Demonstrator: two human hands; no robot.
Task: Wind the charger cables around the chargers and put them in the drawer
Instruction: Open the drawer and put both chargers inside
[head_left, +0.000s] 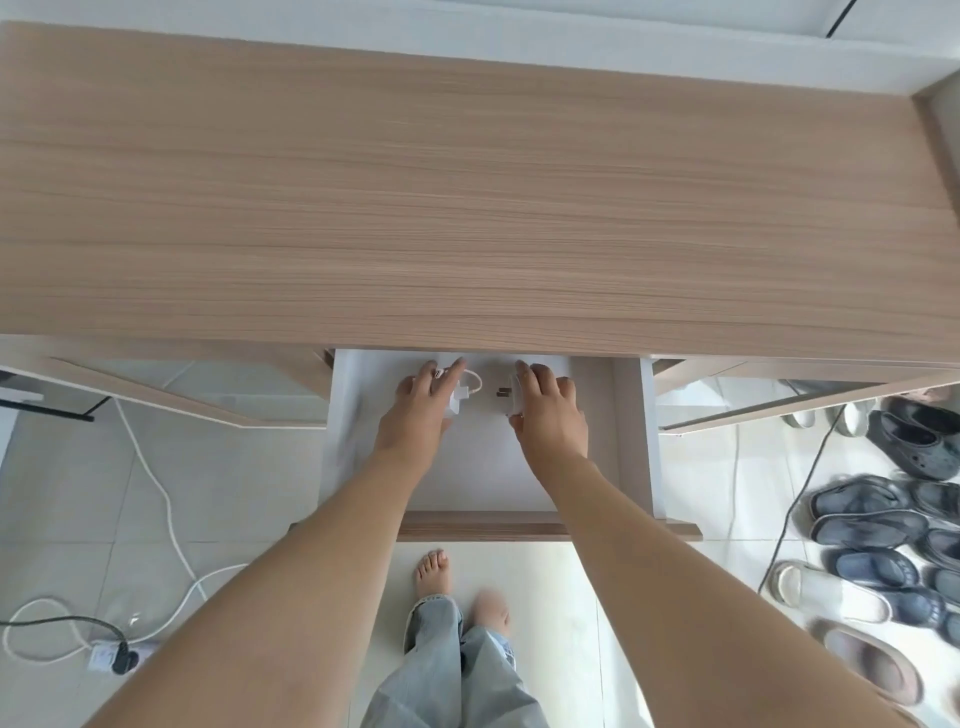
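A white drawer (631, 441) stands pulled out under the wooden table top (467, 182). Both of my hands are inside it, near its back. My left hand (421, 410) lies over a white charger (458, 399) with its cable looped beside it, fingers curled on the block. My right hand (550, 410) covers a second white charger (514, 392), whose dark plug prongs point left. The two chargers sit a short gap apart on the drawer floor. Most of each charger is hidden under the hand.
The drawer's wooden front (478, 524) is near my legs and bare feet (434, 571). A white cord (166, 509) and a power strip (111, 656) lie on the tiled floor at left. Several sandals and shoes (872, 525) crowd the floor at right.
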